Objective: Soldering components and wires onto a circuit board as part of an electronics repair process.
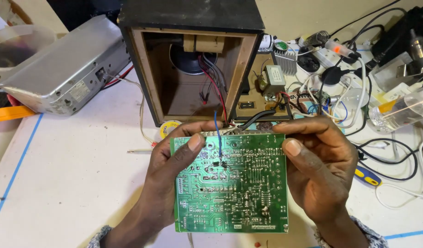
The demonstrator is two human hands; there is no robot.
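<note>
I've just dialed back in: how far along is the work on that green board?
Done: the speaker cabinet stands open at the back and the green circuit board is out of it. In hand: left hand and right hand hold it solder side up. Left: wires tether it to the cabinet.

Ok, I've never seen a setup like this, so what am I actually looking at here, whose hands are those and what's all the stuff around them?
There is one picture, taken by a camera on a person's head, looking down at a white worktable. There is no machine arm: the left hand and the right hand are the wearer's own. Together they hold a green circuit board by its side edges, solder side up, thumbs on top. A blue wire rises from the board. Behind it stands an open wooden speaker box with red and black wires inside. A silver device lies at the left; a power strip and tangled cables lie at the right.
</note>
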